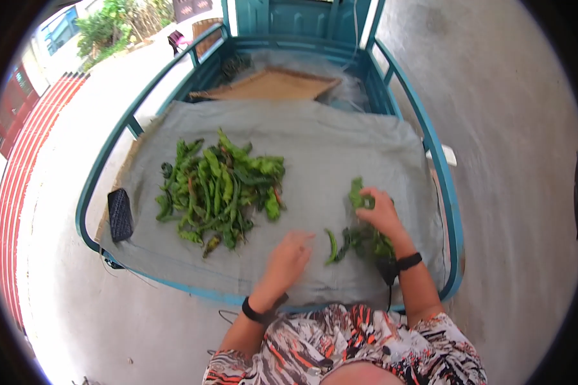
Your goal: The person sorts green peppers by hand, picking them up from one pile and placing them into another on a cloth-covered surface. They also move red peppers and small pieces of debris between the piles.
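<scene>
My right hand [383,214] pinches a wrinkled green chili pepper [356,188] between thumb and fingers, just above the grey cloth [313,163]. Below that hand lies a small group of green peppers [361,243], partly hidden by my wrist. A slim curved pepper [331,246] rests at its left side. My left hand [290,255] is blurred over the cloth, between the two groups of peppers; whether its fingers hold anything is unclear. Left of it spreads a large pile of green peppers [216,187], a few with reddish parts.
The cloth covers part of a blue-green cargo bed with metal side rails [428,130]. A dark textured phone or case [120,214] lies at the cloth's left edge. Farther back are a tan woven panel [274,84] and crumpled clear plastic [298,61]. A dark cable [389,296] hangs near my right forearm.
</scene>
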Available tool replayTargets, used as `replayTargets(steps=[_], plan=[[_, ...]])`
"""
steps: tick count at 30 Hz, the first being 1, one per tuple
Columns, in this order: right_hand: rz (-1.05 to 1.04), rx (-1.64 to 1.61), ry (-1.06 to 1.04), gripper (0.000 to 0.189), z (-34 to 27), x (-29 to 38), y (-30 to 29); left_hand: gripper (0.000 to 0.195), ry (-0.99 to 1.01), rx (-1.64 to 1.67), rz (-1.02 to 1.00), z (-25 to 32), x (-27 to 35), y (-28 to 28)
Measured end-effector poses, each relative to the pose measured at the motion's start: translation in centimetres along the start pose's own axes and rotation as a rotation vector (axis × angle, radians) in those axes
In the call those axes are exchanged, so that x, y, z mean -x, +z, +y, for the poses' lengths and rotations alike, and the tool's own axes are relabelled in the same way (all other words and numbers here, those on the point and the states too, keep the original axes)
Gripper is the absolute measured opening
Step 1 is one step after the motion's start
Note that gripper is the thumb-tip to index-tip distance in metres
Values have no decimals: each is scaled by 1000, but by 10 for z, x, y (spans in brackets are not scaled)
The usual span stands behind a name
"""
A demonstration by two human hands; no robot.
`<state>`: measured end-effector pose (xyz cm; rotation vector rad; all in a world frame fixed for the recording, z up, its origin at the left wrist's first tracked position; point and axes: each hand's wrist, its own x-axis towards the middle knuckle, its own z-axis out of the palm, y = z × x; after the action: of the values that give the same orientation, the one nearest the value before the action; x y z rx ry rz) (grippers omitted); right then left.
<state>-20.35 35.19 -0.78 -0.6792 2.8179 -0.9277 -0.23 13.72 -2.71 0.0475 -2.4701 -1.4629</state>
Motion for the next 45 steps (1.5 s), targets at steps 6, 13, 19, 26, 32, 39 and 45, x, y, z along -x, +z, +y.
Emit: replayTargets(steps=[6, 13, 19, 26, 32, 39, 45], plan=[[-107, -418, 44, 30, -43, 18, -26, 31, -98, 148, -5, 6, -13, 5], [-87, -331, -147, 28, -58, 49, -25, 27, -187, 341, -50, 40, -32, 17], [-101, -244, -254, 26, -63, 62, -13, 20, -258, 559, -140, 29, -30, 23], [-153, -695, 227, 25, -29, 50, -1, 11, -146, 195, 57, 33, -18, -22], [-71, -746, 238, 21, -44, 45, -1, 16, 16, -73, 471, 40, -13, -70], [-61, -1002, 223, 26, -40, 33, 0, 45, -101, -610, 863, 36, -19, -86], [77, -491, 178, 18, -41, 29, 3, 41, 75, -292, 207, 12, -10, -30]])
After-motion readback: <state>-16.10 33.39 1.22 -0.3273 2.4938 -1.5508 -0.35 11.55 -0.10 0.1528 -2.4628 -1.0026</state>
